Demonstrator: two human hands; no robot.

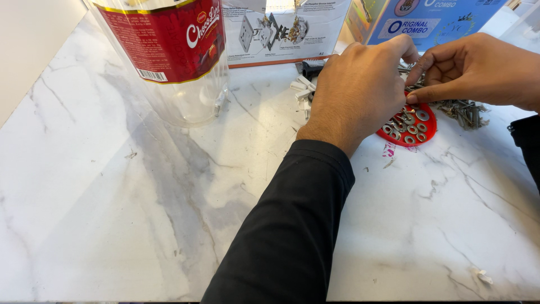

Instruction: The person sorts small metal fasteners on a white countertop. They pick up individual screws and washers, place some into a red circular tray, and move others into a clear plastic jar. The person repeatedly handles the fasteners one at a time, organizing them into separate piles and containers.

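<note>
My left hand [354, 93] reaches across the marble table, fingers curled down over small metal parts just above a red round lid [424, 132]. The lid holds several washers and screws. My right hand [478, 67] comes in from the right, its thumb and forefinger pinched together above the lid's far edge; what they pinch is too small to tell. A loose pile of screws [464, 110] lies right of the lid. White plastic plugs [301, 87] lie left of my left hand.
A tall clear plastic jar with a red label [169, 56] stands at the back left. A white printed box [281, 34] and a blue box [433, 19] stand along the back. The white marble table [140, 197] carries small scraps near the front right.
</note>
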